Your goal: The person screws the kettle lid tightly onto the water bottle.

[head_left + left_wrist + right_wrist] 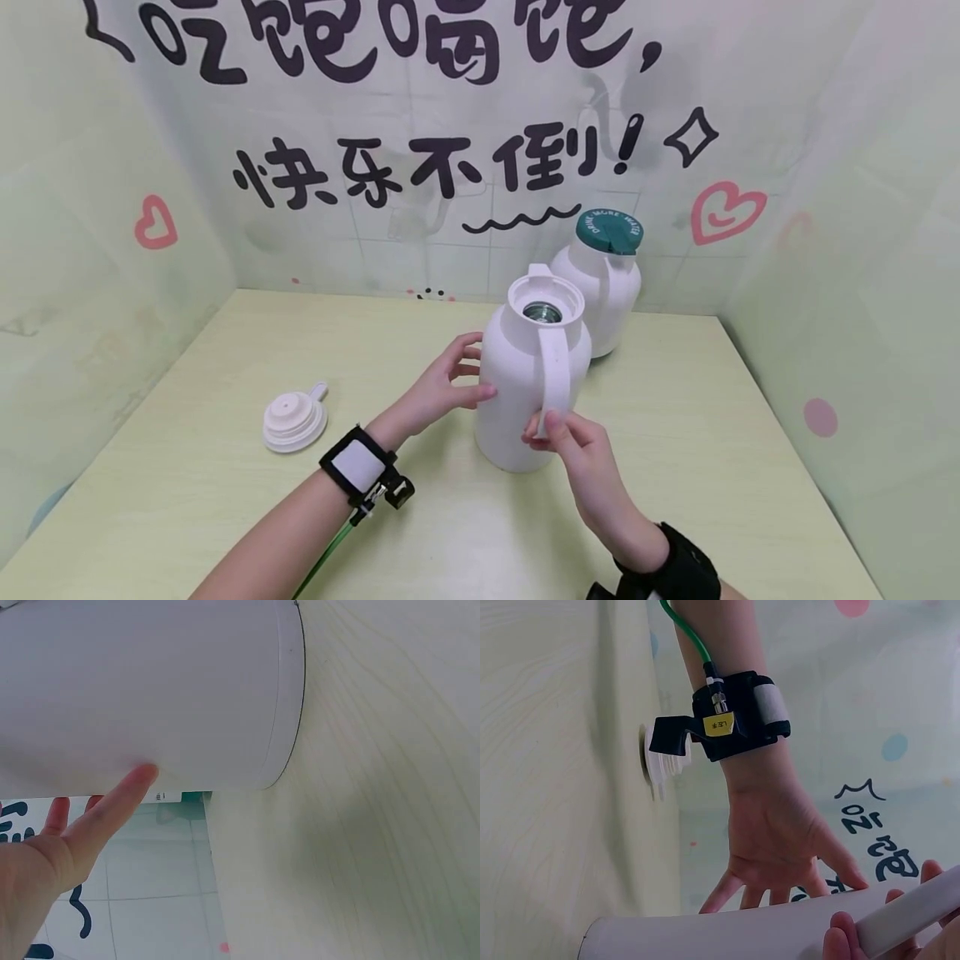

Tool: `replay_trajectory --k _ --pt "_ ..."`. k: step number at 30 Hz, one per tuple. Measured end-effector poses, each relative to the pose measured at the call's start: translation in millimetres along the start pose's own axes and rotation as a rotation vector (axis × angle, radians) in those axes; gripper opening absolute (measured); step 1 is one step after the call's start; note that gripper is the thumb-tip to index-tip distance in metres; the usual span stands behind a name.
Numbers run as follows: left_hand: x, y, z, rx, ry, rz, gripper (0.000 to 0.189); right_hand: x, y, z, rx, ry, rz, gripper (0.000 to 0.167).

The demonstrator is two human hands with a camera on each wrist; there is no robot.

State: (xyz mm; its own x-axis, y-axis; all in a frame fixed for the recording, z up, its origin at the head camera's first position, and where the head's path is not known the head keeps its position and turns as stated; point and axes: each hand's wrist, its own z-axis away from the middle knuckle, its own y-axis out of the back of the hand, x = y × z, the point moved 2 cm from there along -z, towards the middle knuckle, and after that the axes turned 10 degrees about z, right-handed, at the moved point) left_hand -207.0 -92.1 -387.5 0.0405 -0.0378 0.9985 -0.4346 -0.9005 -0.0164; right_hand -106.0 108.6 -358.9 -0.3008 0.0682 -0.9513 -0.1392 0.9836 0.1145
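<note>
A white thermos jug [510, 408] with no lid on stands on the table, its round mouth showing a shiny inner liner. My left hand [438, 383] rests against the jug's left side, its fingers spread and mostly straight; in the left wrist view a fingertip touches the smooth white wall [165, 697]. At the near side, my right hand [588, 462] grips the lower end of the jug's handle [555, 367] between thumb and fingers. To the left lies a white round stepped lid [294, 423] with a small tab.
Behind the jug, slightly right, stands a second white jug [588, 283] with a green cap [611, 232]. The pale wooden table [697, 433] ends at printed curtains [315, 242] at the back and both sides. A green cable [324, 557] runs along the left forearm.
</note>
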Motion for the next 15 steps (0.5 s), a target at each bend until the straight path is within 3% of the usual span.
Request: replay_trajectory --k 15 --pt "-2.6 0.2 0.1 0.011 -0.007 -0.008 0.072 0.7 -0.8 -0.7 0.017 -0.029 0.035 0.031"
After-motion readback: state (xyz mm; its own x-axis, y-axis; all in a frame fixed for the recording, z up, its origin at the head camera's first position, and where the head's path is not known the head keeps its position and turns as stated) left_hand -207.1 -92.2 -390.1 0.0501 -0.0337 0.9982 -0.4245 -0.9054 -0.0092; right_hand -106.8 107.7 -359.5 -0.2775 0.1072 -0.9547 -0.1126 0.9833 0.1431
